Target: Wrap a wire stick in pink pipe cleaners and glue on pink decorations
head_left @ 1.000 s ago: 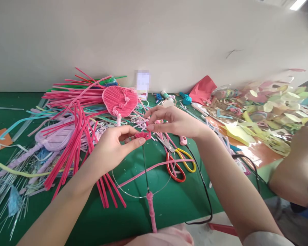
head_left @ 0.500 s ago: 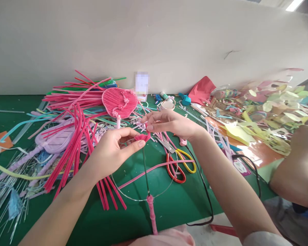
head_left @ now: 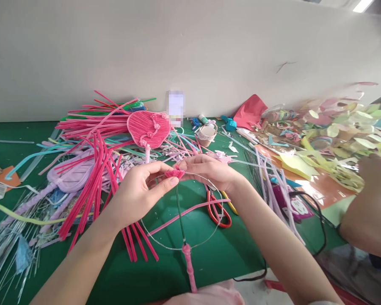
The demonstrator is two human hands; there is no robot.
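Observation:
My left hand point(head_left: 139, 192) and my right hand point(head_left: 209, 171) meet over the green table point(head_left: 216, 250). Both pinch a small pink chenille coil point(head_left: 174, 173) at the top of a thin wire hoop point(head_left: 180, 216). A dark rod point(head_left: 179, 212) runs down the hoop's middle to a pink wrapped handle point(head_left: 189, 264) near me. A loose pink chenille stem point(head_left: 190, 210) crosses the hoop.
A heap of pink chenille stems point(head_left: 92, 169), a finished pink fan point(head_left: 148, 127) and a lilac fan point(head_left: 73, 173) lie at left. Red and yellow scissors point(head_left: 219, 212) lie under my right wrist. A small cup point(head_left: 207, 133) stands behind. Paper scraps point(head_left: 336, 140) and another person's arm point(head_left: 365, 220) are at right.
My right hand dropped and closed in on the pink coil, fingers now lower and tighter. The view shifted slightly, so the cup came into sight behind my hands.

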